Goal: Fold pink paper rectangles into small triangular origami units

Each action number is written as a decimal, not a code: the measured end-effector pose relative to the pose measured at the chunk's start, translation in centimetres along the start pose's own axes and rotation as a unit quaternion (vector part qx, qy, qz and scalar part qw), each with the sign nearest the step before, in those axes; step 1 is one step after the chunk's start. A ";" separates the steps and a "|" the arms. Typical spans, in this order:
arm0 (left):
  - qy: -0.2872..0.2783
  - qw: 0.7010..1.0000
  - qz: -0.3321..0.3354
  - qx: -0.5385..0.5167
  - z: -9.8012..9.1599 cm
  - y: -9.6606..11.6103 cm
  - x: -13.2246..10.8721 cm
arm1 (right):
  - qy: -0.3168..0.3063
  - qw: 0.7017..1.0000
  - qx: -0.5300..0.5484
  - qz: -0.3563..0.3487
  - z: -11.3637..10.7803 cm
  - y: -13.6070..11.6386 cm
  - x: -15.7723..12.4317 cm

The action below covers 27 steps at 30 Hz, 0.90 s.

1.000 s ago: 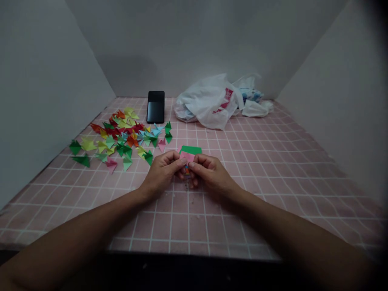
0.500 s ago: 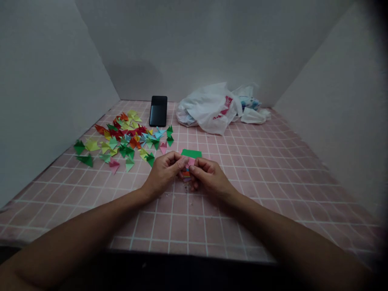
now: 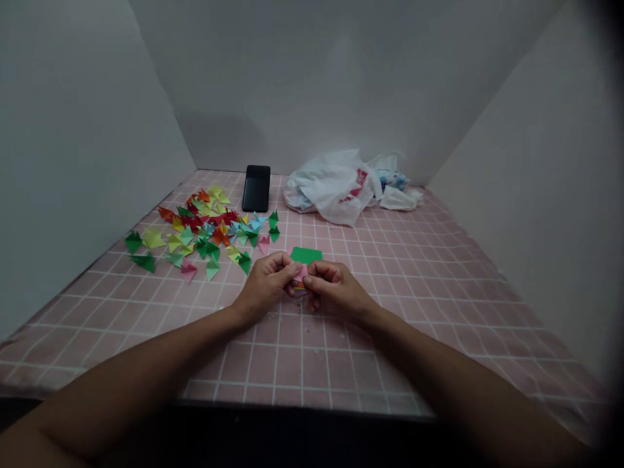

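Pinching pink paper [image 3: 302, 272] with left hand [image 3: 263, 283] and right hand [image 3: 341, 287], presumably to steady both sides; with folded pieces [image 3: 221, 234] set left, apparently for working room.

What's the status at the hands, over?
Left hand, right hand: both pinching pink paper. Green paper just beyond. Folded papers off left, not in the way.

Dim greyish light over the worktop [image 3: 463, 292], source we cannot place, soft shadow [image 3: 219, 130] on the back wall [image 3: 312, 84], black vignetting along our right edge, right forearm [image 3: 439, 367] blurred, detail on pink paper [image 3: 302, 273] murky.
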<state>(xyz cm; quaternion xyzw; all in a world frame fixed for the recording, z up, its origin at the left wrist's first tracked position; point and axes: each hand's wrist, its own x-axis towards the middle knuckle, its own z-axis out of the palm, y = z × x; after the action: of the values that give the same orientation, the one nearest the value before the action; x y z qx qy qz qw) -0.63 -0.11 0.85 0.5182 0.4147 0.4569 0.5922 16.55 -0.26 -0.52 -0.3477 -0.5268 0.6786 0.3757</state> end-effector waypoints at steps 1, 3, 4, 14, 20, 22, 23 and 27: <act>0.004 1.000 0.005 0.005 0.1 0.0 0.0 | -0.003 1.000 0.010 0.003 0.0 0.1 0.0; 0.008 1.000 0.007 0.008 0.1 -0.1 -0.1 | -0.004 1.000 0.025 0.010 0.1 0.2 0.0; 0.006 1.000 0.003 0.010 0.1 -0.1 -0.1 | -0.004 0.999 0.032 0.014 0.1 0.2 0.0; -0.030 0.946 0.242 0.214 -2.0 0.0 1.8 | 0.003 0.976 0.200 0.086 -0.6 -1.4 0.4; -0.026 0.922 0.284 0.262 -2.0 0.0 1.8 | -0.007 0.983 0.165 0.077 -0.8 -1.4 0.3; -0.015 0.955 0.186 0.231 -1.8 0.2 1.5 | 0.051 0.995 0.087 0.007 -0.6 -1.4 0.2; -0.015 0.969 0.137 0.204 -1.7 0.2 1.4 | 0.071 0.996 0.049 -0.022 -0.5 -1.5 0.2; -0.035 0.995 0.016 0.093 -1.3 0.2 1.1 | 0.070 0.994 -0.022 -0.078 -0.2 -1.3 0.2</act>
<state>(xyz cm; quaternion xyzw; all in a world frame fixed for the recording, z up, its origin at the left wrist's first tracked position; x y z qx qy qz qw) -1.60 1.27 0.92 0.5927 0.4263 0.4074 0.5486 16.79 0.16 0.70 -0.3605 -0.5397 0.6096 0.4551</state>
